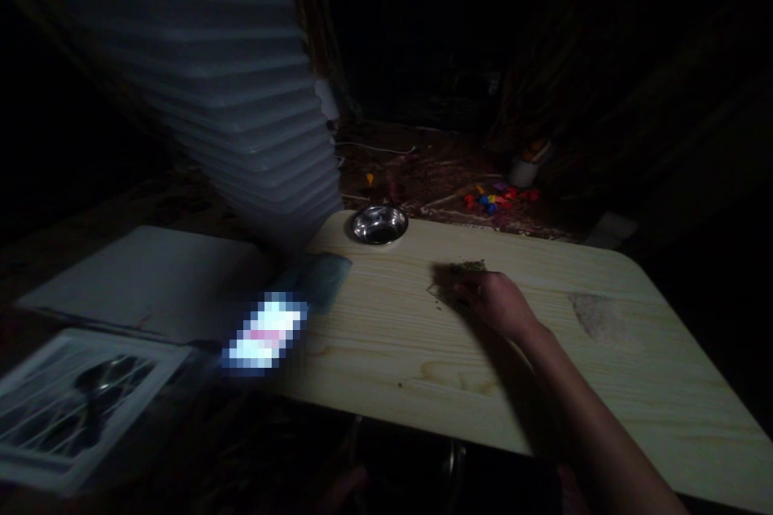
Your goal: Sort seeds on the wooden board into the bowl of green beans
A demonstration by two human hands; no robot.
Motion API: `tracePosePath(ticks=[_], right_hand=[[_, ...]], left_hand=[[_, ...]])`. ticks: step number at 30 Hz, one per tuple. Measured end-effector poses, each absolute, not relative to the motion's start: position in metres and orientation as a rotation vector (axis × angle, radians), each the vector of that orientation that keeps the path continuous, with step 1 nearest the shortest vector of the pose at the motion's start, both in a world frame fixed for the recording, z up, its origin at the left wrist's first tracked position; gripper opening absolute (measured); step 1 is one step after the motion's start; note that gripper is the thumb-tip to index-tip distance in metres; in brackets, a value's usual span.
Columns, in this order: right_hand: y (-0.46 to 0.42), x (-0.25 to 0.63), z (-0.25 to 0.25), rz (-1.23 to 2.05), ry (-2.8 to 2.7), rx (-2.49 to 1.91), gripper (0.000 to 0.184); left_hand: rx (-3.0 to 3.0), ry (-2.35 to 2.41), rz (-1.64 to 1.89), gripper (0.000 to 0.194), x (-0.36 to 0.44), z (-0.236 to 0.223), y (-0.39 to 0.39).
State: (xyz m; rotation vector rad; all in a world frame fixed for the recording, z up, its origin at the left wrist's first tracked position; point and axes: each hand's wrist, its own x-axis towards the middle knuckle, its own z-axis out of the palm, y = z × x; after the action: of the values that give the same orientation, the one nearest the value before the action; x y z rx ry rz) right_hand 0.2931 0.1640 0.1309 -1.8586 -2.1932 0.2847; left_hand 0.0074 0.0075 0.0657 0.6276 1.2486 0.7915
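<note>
My right hand (498,304) reaches in over the wooden table (386,322), its fingers curled together close to the tabletop. Just beyond the knuckles lies a small heap of greenish-brown bits (469,265). What the fingertips pinch, if anything, is hidden in shadow. A few loose dark specks (438,306) lie to the left of the fingers. Low in the picture, below the table edge, my left hand (347,489) shows only dimly beside a dark container with a shiny rim (454,463). Its fingers are too dark to read.
A shiny metal bowl (379,225) stands at the table's far left corner. Nearer are a dark cloth (323,278) and a bright blurred screen (266,334). To the left are a white rack (36,370) and a tall ribbed stack (241,113). Colourful pieces (501,199) lie on the floor.
</note>
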Motion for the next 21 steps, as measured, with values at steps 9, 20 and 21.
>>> tracePosePath(ticks=[9,20,21], right_hand=[[0.139,0.286,0.133,0.381,-2.355,-1.708,0.026],[0.137,0.258,0.123,0.518,-2.379,-1.562,0.02],[0.135,0.254,0.122,0.54,-2.393,-1.538,0.02]], left_hand=[[0.614,1.247,0.755,0.03,0.005,0.067,0.001],[0.609,1.288,0.803,0.031,0.002,0.074,0.001],[0.607,1.293,0.808,0.031,0.002,0.075,0.0]])
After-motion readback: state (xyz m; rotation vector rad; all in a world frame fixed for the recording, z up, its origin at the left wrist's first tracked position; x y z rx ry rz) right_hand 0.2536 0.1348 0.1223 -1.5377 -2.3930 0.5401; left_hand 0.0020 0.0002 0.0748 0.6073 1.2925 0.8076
